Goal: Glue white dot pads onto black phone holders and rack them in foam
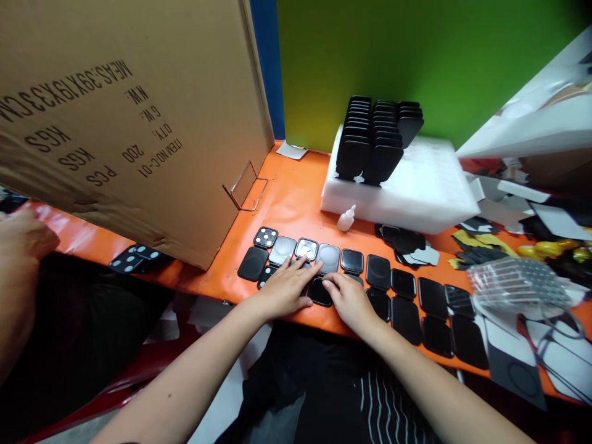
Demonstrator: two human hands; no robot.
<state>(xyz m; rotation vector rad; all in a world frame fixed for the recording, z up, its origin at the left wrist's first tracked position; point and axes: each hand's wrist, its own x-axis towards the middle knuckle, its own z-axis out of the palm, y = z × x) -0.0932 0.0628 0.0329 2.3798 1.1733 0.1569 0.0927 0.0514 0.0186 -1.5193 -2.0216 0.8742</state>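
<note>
Orange counter [291, 191]: carries the pads, foam and bottle; clock directions start at the pad between the hands, with 12 o'clock leading away from the person.
Carton [185, 80]: stands between 10 and 11 o'clock, printing upside down, perhaps screening off the co-worker's hand [28, 237] at 9 o'clock.
Pad rows [406, 320]: lie flat from between 9 and 10 o'clock to between 3 and 4, probably spread so that every face stays within reach.
White foam block [430, 179]: sits at 1 o'clock, seemingly serving as a rack.
Standing pads [354, 159]: ranked on edge in the foam, likely to stop faces rubbing.
Left hand [287, 290]: fingers spread wide over the rows, palm down, as if steadying them.
Right hand [349, 299]: fingers narrowed together at the centre pad's upper right edge; whether they pinch anything, I cannot tell.
Centre pad [320, 294]: flat between both hands near the counter's front edge, dark face up; its far end is partly covered, but its long axis seems to run from 6 towards 12 o'clock.
Dropper bottle [346, 219]: upright between 12 and 1 o'clock, nozzle up, just before the foam.
</note>
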